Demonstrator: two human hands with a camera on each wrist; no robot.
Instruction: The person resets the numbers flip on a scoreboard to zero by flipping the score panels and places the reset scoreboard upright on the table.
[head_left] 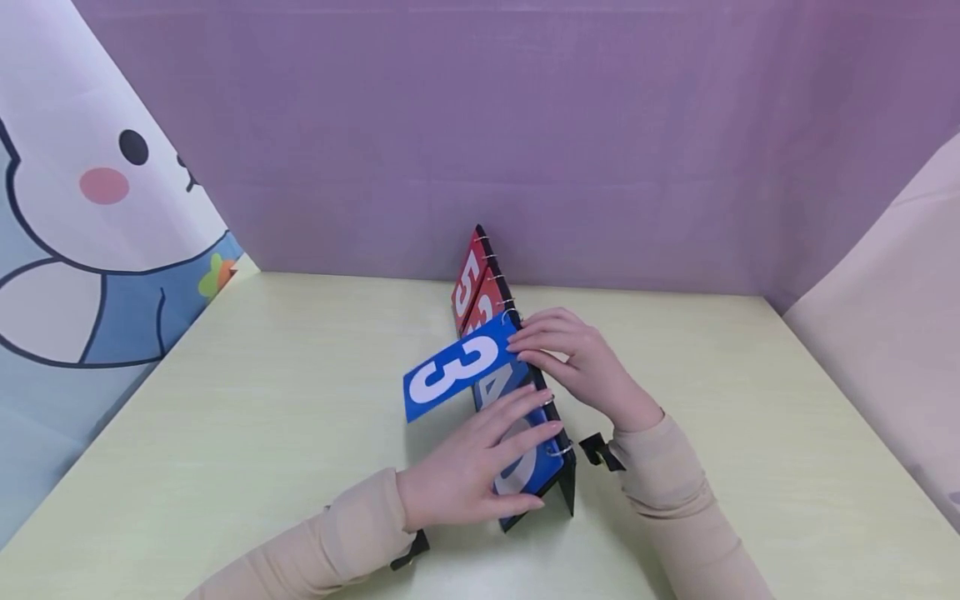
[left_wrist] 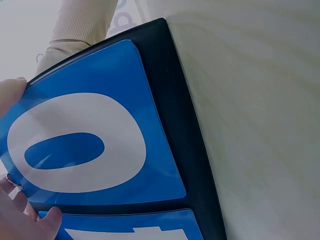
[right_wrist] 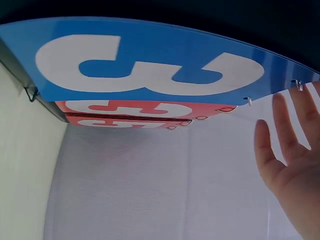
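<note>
Blue 3 card [head_left: 453,371], mid-frame, lifted off flip scoreboard [head_left: 567,487]. Left hand [head_left: 476,471] spread across blue 0 card [left_wrist: 95,122]; right hand [head_left: 577,362] at 3 card's ringed edge, pinching or merely touching: cannot tell. Best: brace scoreboard, swing card around rings [right_wrist: 299,85], no tugging.

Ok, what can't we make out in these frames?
- Head: part of the near blue 0 card, covered by the left grip.
- Head: part of the red 3 card, behind the raised blue 3 card.
- Left wrist: the rest of the second blue card, cut off by the bottom edge.
- Right wrist: part of the right grip, cut off by the right edge.
</note>
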